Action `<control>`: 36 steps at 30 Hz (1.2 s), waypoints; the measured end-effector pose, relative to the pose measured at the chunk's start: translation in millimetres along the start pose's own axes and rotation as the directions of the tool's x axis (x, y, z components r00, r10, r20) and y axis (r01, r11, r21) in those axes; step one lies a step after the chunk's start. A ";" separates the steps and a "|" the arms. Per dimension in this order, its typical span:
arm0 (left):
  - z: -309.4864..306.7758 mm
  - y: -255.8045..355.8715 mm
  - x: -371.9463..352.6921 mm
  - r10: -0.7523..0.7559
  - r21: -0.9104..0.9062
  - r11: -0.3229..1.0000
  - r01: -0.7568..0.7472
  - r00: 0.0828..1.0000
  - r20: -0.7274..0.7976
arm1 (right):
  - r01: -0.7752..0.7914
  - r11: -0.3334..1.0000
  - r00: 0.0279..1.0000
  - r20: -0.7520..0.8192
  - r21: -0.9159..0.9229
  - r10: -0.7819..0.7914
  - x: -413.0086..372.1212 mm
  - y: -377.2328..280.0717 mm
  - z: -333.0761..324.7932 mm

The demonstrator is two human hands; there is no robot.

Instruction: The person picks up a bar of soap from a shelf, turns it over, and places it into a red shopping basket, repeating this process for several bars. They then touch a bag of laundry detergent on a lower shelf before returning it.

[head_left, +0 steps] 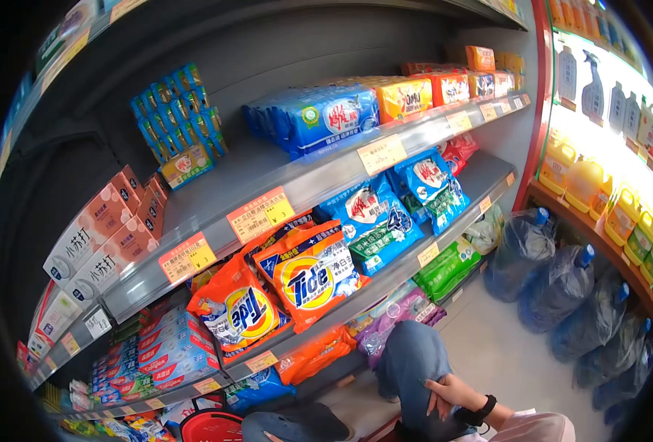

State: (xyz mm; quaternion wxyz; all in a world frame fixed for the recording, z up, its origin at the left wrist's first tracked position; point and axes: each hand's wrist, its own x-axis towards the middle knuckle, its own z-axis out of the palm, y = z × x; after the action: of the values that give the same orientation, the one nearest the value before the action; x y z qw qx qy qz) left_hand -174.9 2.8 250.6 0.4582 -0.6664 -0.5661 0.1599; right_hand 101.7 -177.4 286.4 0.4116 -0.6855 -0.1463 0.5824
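Observation:
My right hand rests on my raised knee in blue jeans, a black band around its wrist. The fingers lie loosely against the denim and hold nothing. Of my left hand, only a sliver of skin shows at the bottom edge, beside my other knee; its fingers are hidden. A red basket stands just left of that knee. Nearest above my knees are an orange bag and a purple pack on the lowest shelf.
Two orange Tide bags and blue detergent bags stand on the middle shelf. Above are blue soap packs and pink boxes. Toothpaste boxes lie lower left. Bagged water jugs line the floor at right.

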 end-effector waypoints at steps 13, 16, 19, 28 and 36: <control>-26.0 -13.2 10.5 0.089 -0.225 0.970 -0.089 0.996 -0.008 | -0.052 0.999 0.996 -0.070 -0.012 0.052 1.3 2.3 -5.0; -26.8 -14.1 9.7 0.142 -0.277 0.950 -0.146 0.989 -0.037 | -0.054 0.998 0.996 -0.075 0.018 0.055 -2.0 -4.6 -1.6; -24.6 -19.3 6.7 0.155 -0.309 0.939 -0.153 0.988 -0.018 | -0.014 1.000 0.996 -0.089 0.024 0.016 -1.8 8.5 -2.8; -21.3 -15.6 9.0 0.053 -0.329 0.944 -0.003 0.988 0.144 | 0.106 0.994 0.980 -0.174 0.025 -0.100 -13.9 -16.2 8.1; -44.1 -42.5 25.4 0.075 -0.396 0.918 0.023 0.970 0.231 | 0.079 0.995 0.980 -0.186 0.057 -0.067 -20.9 -20.3 10.9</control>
State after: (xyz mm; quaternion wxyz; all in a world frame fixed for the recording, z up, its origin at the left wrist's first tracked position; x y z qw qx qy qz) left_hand -160.6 4.1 315.3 0.2392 -0.7283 -0.6293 0.1280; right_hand 91.5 -174.8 315.7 0.4662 -0.7170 -0.1143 0.5055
